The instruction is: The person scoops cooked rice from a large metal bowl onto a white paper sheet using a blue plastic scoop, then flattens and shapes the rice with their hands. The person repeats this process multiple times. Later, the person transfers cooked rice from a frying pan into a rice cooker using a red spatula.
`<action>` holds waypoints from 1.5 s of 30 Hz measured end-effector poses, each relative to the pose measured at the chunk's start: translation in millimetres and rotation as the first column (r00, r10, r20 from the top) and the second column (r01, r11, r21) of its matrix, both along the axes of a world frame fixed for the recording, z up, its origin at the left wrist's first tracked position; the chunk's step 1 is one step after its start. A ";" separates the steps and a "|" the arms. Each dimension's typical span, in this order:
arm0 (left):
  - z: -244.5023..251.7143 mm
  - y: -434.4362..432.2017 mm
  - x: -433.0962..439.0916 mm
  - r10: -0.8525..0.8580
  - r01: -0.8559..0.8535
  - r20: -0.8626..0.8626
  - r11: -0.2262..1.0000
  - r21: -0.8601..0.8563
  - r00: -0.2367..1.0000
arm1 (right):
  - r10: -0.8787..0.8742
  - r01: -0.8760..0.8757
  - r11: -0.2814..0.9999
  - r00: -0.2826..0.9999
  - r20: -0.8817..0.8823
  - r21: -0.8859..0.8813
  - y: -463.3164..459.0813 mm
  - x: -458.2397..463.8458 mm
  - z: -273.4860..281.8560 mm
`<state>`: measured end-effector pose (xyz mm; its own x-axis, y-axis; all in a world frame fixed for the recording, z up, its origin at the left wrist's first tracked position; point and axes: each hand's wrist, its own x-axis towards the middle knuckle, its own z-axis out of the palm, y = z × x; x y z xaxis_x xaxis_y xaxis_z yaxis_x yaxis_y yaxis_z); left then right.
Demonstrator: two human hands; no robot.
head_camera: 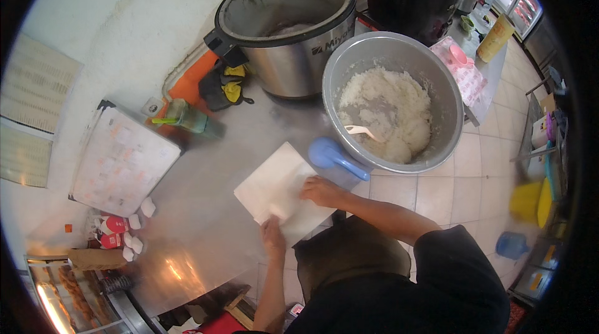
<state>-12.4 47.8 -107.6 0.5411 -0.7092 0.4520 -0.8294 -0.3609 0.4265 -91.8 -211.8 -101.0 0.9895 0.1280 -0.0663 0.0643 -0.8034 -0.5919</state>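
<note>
A stack of white paper sheets (271,177) lies at the near edge of the metal table. My left hand (273,235) grips the near left side of the paper, where a corner is folded over a rounded bulge; what lies under the fold is hidden. My right hand (323,192) rests on the paper's right side with its fingers bent, and whether it pinches a sheet is unclear. Beyond it lies a blue plastic scoop (326,153). A large grey metal basin (331,95) holds cooked white rice (412,95) and a pale rice paddle (362,131).
A big open rice cooker (299,69) stands at the back, beside dark and yellow mitts (232,83). A green-tinted container (192,119) and a whiteboard (124,156) are by the wall. Red and white bottles (113,231) stand at left, near a lit food display case (70,296).
</note>
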 end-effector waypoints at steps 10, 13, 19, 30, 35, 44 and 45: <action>40.5 -58.4 92.7 0.059 0.085 -0.274 0.869 0.488 0.960 | 0.058 0.003 0.933 0.985 0.160 -0.361 11.4 33.5 14.9; 39.7 -71.7 102.0 0.260 0.225 -0.531 0.696 0.682 0.806 | -0.010 0.178 0.889 0.928 0.371 -0.422 26.9 5.0 4.0; 28.6 -53.3 103.1 0.361 0.183 -0.901 0.929 0.322 -0.242 | -0.254 0.271 0.962 0.924 0.285 -0.022 36.8 -2.5 -2.0; 16.5 -73.0 -24.7 -0.061 -0.152 -0.998 0.987 -0.058 -0.017 | -0.723 0.561 0.377 0.675 -0.144 0.737 50.7 0.1 98.3; 68.6 -75.8 -24.9 -0.102 0.222 -0.502 0.957 0.185 0.859 | -0.323 0.730 -0.301 0.528 -0.786 0.614 24.8 -9.4 91.7; 79.8 -74.1 -8.4 0.071 -0.038 -0.529 0.997 0.073 0.845 | -0.229 0.801 -0.368 0.414 -0.881 0.472 53.9 -22.9 88.1; 79.8 -68.2 -7.0 0.202 -0.175 -0.721 0.978 0.114 0.663 | -0.309 0.815 -0.350 0.366 -0.878 0.463 61.5 -18.3 84.8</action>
